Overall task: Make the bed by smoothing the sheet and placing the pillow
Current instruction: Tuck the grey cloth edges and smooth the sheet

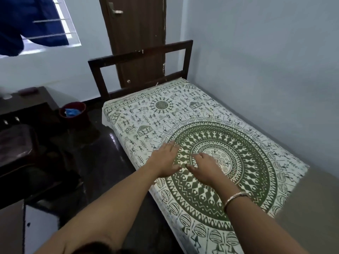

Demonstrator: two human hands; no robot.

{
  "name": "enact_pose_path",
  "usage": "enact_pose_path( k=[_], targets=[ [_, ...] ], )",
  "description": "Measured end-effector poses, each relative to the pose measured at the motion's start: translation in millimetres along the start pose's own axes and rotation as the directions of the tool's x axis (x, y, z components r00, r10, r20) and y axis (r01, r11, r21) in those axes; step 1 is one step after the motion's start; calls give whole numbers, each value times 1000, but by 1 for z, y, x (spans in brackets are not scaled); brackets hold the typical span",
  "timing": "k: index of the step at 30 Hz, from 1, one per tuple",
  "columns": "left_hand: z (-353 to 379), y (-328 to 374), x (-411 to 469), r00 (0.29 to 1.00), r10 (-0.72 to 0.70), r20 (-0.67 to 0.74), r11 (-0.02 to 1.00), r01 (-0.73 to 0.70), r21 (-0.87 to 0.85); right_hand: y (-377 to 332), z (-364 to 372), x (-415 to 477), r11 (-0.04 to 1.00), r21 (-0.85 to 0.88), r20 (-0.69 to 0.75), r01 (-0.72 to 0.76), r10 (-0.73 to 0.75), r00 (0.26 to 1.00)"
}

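Note:
A white sheet [185, 114] printed with green figures and a large round mandala covers the whole mattress and lies flat. My left hand [165, 159] rests palm down on the sheet near the left edge of the mandala, fingers straight and spread. Just to its right, my right hand [206, 166] lies flat over the mandala's centre, fingers stretched out; a thin bangle circles that wrist. The thumbs are close together, nearly touching. No pillow shows on the bed or elsewhere in the view.
A dark wooden headboard [141, 55] stands at the far end before a brown door [135, 24]. A pale wall runs along the bed's right side. Left of the bed are dark glossy floor, a maroon bucket [74, 111], a dark table [25, 101] and a chair [18, 143].

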State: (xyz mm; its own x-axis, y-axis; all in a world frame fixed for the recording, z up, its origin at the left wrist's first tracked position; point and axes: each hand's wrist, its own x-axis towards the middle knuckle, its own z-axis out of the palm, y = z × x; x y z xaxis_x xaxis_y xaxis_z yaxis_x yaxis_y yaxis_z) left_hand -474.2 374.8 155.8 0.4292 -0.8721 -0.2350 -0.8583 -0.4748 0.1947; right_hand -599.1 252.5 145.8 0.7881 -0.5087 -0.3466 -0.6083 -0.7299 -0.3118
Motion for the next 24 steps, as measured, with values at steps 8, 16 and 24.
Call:
enact_pose_path(
  k=[8, 16, 24],
  targets=[
    [-11, -85, 64, 1000, 11, 22, 999, -10, -42, -43, -14, 116, 998, -58, -23, 3, -4, 1000],
    [-70, -205, 123, 989, -148, -22, 989, 148, 27, -119, -42, 224, 999, -18, -5, 41, -41, 999],
    [-90, -226, 202, 988, 121, 94, 987, -130, 99, -105, -59, 249, 970, 85, -93, -226, 234, 968]
  ],
)
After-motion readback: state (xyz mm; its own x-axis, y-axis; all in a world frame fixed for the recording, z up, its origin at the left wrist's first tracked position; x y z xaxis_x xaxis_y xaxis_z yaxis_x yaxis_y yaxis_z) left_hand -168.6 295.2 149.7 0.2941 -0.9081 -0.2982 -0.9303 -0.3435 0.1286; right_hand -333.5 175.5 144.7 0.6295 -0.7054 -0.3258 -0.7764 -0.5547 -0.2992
